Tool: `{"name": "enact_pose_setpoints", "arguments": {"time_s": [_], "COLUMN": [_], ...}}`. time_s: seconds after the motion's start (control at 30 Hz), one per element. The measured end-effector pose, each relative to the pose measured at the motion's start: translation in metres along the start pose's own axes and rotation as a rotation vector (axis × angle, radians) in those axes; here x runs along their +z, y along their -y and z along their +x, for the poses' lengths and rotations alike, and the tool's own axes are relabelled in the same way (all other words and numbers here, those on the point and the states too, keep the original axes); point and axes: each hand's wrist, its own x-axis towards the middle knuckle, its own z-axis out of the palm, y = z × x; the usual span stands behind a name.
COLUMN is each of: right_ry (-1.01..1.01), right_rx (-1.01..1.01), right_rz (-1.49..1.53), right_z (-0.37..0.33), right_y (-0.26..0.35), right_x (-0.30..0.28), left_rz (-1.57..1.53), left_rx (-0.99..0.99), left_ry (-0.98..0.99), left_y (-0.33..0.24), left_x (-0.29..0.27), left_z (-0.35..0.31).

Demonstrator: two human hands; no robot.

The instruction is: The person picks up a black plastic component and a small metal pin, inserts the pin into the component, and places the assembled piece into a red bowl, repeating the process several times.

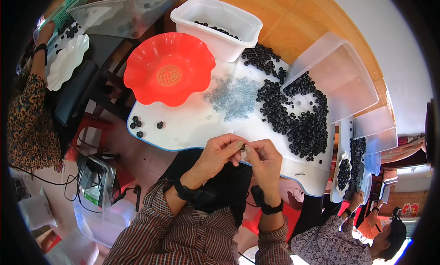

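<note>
Just beyond the near edge of the white table (183,127), my two hands meet at the fingertips. My left hand (219,152) pinches a small dark round part (242,147) between thumb and forefinger. Against it, my right hand (263,158) is closed in a pinch; whatever its fingertips hold is too small to make out. Ahead of my hands lies a spread of tiny clear bluish pieces (234,96). To the right is a large heap of small black ring-like parts (298,127). A few similar black parts (136,122) sit apart near the left edge.
A red scalloped bowl (146,68) stands at the far left, beside a white tub (219,17) with black parts inside. A translucent bin (341,77) lies tipped over the heap. Co-workers sit left and right at other tables; a red stool (89,127) stands left.
</note>
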Motion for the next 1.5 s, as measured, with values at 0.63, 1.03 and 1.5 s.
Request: {"name": "enact_pose_setpoints", "arguments": {"time_s": [0.63, 1.03, 1.5], "right_ry": [-0.111, -0.017, -0.067], "right_rx": [-0.244, -0.182, -0.229], "right_rz": [-1.017, -0.675, -0.660], "right_z": [0.071, 0.047, 0.044], "right_y": [-0.028, -0.016, -0.021], "right_x": [-0.029, -0.033, -0.031], "left_rz": [-0.070, -0.056, -0.048], "left_rx": [-0.008, 0.002, 0.011], "left_ry": [-0.029, -0.024, -0.013], "left_y": [-0.003, -0.001, 0.000], "left_x": [0.002, -0.001, 0.000], "left_z": [-0.002, -0.001, -0.003]}}
